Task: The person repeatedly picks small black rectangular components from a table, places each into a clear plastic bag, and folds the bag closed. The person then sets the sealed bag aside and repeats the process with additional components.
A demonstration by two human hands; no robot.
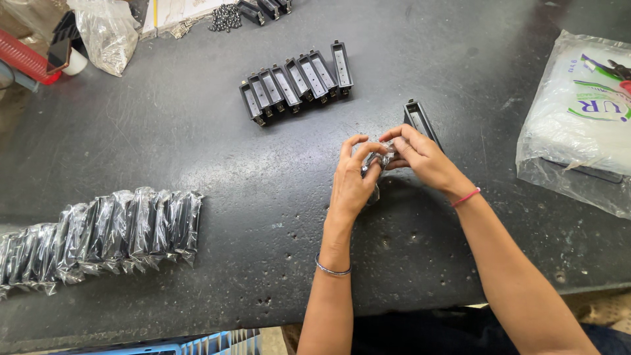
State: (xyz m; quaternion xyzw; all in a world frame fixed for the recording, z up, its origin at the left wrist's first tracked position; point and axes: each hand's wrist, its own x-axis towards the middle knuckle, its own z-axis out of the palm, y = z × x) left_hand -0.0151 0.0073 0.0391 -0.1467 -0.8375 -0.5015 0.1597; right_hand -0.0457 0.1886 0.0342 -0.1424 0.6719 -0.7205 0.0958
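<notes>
near the middle of the dark bench [197, 131], a little toward its right side, the two hands meet over a small clear plastic bag [381, 160] that holds something dark; what is inside is too hidden to make out. the left hand [351, 181] pinches the bag from the left with thumb and fingertips, a thin metal bangle [332, 269] on its wrist. the right hand [424, 158] pinches the same bag from the right, fingers curled over its top, a pink band [467, 197] around its wrist. just behind the right hand, a single black rectangular plastic part [420, 121] stands on the bench, partly covered by the fingers. farther toward the far edge, a slanted row of seven like black parts [296, 82] sits side by side, open faces up, well apart from the hands. along the left edge lies a long row of black parts already wrapped in clear plastic [98, 236], packed tight against one another. at the right edge rests a large clear bag of white material [578, 125] with coloured print. at the far left corner lie a crumpled clear bag [105, 29] and a red object [26, 59], and near the far edge a small heap of dark small pieces [225, 18]. a blue crate [210, 343] shows below the near edge.
</notes>
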